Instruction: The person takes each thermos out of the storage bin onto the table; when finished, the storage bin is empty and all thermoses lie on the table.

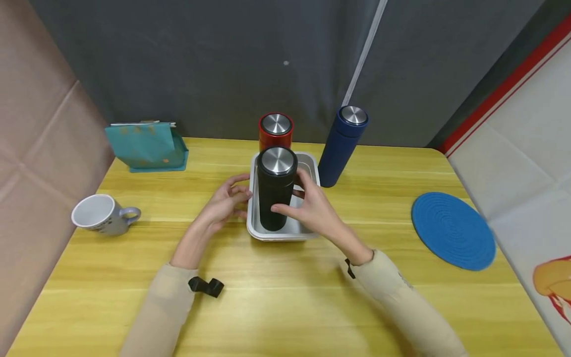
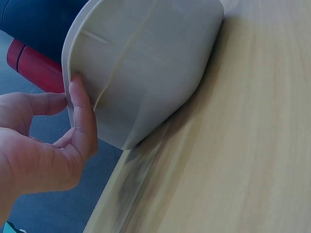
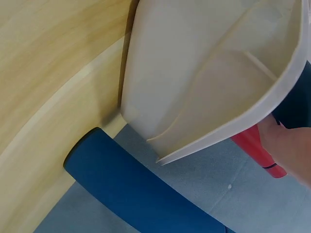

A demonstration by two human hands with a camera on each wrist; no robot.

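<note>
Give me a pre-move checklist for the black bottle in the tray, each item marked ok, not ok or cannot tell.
1. Right hand grips black bottle: ok.
2. Left hand touches the tray rim: ok.
3. Black bottle upright in the tray: ok.
4. Black bottle's lid sealed: cannot tell.
5. Red bottle stands clear behind the tray: ok.
6. Blue bottle apart from the right hand: ok.

A white mug [image 1: 100,214], teal pouch [image 1: 147,146], blue coaster [image 1: 452,230] and blue flask [image 1: 342,145] stand about.
</note>
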